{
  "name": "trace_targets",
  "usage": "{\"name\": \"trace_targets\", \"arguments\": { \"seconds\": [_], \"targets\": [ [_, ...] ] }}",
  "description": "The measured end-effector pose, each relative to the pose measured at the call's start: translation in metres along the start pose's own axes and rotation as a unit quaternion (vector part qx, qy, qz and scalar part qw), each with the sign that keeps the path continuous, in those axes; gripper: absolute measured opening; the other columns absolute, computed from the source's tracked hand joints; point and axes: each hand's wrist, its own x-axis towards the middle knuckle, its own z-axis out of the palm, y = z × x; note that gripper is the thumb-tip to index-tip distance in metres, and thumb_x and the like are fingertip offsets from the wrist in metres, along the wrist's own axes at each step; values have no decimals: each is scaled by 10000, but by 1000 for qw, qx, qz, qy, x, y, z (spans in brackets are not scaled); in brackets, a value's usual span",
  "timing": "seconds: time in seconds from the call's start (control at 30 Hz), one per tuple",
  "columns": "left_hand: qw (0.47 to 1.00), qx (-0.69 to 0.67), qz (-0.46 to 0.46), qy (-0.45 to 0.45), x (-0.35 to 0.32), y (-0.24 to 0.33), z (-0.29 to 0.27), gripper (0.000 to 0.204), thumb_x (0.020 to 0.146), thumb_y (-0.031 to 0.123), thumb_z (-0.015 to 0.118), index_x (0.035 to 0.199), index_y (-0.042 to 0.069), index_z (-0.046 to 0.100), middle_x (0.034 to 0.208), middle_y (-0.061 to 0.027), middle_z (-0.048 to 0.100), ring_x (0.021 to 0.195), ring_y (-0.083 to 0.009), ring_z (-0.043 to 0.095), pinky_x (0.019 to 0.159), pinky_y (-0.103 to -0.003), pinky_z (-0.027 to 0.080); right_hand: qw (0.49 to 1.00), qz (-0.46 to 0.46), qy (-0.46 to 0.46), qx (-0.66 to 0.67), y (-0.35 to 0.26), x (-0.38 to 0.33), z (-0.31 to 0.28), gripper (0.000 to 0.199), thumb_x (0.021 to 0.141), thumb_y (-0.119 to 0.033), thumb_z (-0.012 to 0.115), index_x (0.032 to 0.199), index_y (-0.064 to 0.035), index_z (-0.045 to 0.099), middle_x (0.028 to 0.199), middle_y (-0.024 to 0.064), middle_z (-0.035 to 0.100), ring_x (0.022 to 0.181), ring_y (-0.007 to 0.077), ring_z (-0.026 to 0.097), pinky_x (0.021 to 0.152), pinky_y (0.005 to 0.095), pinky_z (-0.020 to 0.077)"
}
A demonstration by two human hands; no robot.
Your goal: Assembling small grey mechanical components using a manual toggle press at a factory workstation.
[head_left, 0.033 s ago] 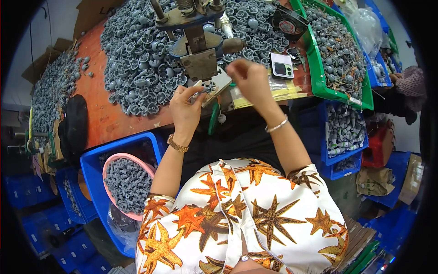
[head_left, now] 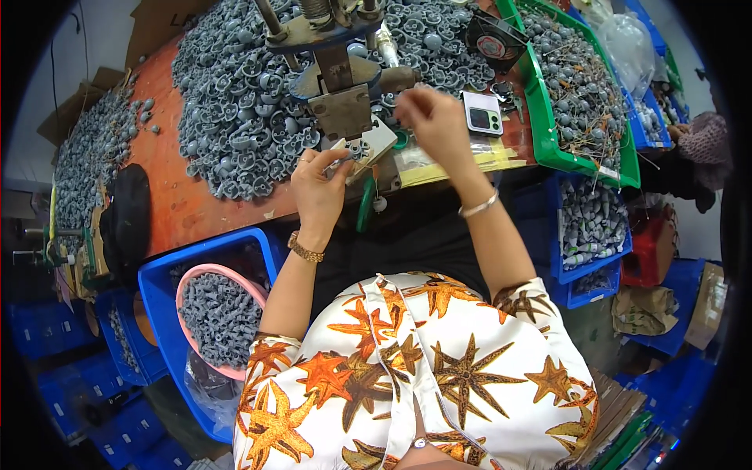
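My left hand (head_left: 319, 184) is in front of the press, thumb and fingers pinched on a small grey plastic part (head_left: 342, 162). Just beyond my fingertips lies a pale metal fixture block (head_left: 379, 142) with a grey piece at its near end. Over it stands the bench press (head_left: 341, 110), its square steel head directly above the block. My right hand (head_left: 440, 129) is raised to the right of the press head. Its fingers look curled but are smeared by motion, so whether they hold anything does not show.
Grey plastic caps (head_left: 243, 110) are heaped around the press. Right of it lie a phone (head_left: 482, 114), a small fan (head_left: 497, 43) and a green tray (head_left: 583, 160) of parts. By my left arm, a blue crate (head_left: 149, 286) holds a pink basin (head_left: 186, 313) of grey parts.
My right hand has shifted slightly up and to the right, away from the press head. The left hand stays in place with the grey part.
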Motion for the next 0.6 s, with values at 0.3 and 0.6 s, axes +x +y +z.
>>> {"name": "trace_targets", "arguments": {
  "seconds": [0.3, 0.6],
  "targets": [
    [998, 20, 56, 12, 2, -17, 4, 156, 728, 31, 727, 881, 29, 702, 704, -35, 553, 639, -124, 488, 547, -262, 349, 958, -120, -35, 257, -61, 98, -10, 320, 921, -152, 573, 1195, 13, 560, 995, 63, 655, 884, 95, 623, 780, 231, 494],
    [996, 29, 61, -51, 0, 0, -4, 147, 766, -21, 649, 910, 3, 668, 808, -57, 563, 707, -136, 541, 608, -244, 422, 926, -371, 28, 68, -73, -30, -49, 187, 696, -116, 792, 736, -51, 621, 785, 71, 622, 814, 248, 613, 841, 374, 481]
  ]
}}
